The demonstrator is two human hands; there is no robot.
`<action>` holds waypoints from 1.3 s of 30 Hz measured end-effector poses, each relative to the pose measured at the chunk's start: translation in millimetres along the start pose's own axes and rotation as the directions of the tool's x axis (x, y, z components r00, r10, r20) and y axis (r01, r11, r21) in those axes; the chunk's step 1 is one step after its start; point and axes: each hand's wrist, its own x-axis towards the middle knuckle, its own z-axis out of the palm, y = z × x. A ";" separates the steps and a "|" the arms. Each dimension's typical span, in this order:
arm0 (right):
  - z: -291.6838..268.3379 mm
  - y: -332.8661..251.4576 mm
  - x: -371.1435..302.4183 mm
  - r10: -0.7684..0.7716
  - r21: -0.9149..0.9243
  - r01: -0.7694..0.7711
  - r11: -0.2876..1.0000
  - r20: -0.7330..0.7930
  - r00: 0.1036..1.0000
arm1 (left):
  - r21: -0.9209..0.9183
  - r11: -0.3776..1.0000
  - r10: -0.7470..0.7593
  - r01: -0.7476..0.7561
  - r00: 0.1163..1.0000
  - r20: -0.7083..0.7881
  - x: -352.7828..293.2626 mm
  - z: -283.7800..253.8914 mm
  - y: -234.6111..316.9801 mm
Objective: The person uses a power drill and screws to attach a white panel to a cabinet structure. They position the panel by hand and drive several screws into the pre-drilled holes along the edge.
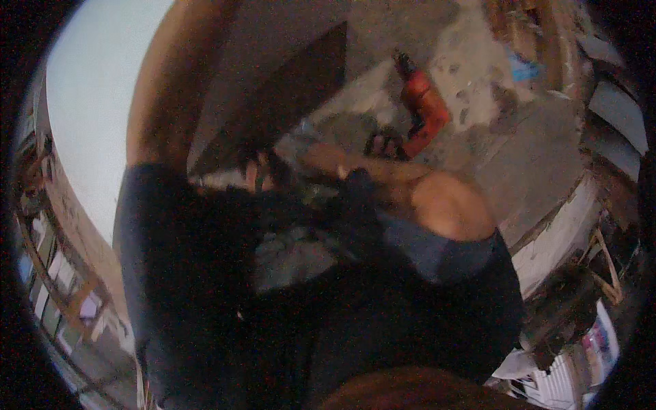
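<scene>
My left arm (174, 89) stretches up past the top edge, so my left hand is out of sight. On the other side my right arm (451, 205) is bent, its forearm crossing in front of my body to the left. My right hand (324, 158) is dim and smeared; its fingers do not show clearly. Close to it is a small pale grey thing (297, 140) that I cannot make out. Beyond the forearm a red-orange cordless drill (427, 102) lies on the floor, its black chuck pointing away from me. A dark brown board (287, 75) stands between my arms.
A large white panel (96, 102) rises at the left. Pale marks spot the grey-brown floor (526, 137). A small blue item (525, 68) lies at the far right near wooden pieces (540, 27). Printed papers (553, 383) are at the lower right, and a rack-like frame (51, 287) at the left.
</scene>
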 end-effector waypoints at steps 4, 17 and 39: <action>-62.3 -69.0 -48.4 -0.198 0.271 0.194 0.943 -0.015 0.980 | 0.195 0.980 -0.063 0.035 0.988 0.141 -13.3 -15.2 5.8; -105.4 -66.4 -90.3 -0.055 0.628 0.252 0.736 -0.315 0.948 | 0.143 0.973 0.177 -0.179 0.984 0.027 -9.0 -11.1 -9.4; -203.2 164.6 -99.6 0.694 0.866 0.489 0.100 -0.413 0.590 | 0.256 0.961 -0.093 0.101 0.995 -0.043 9.8 -0.3 -9.3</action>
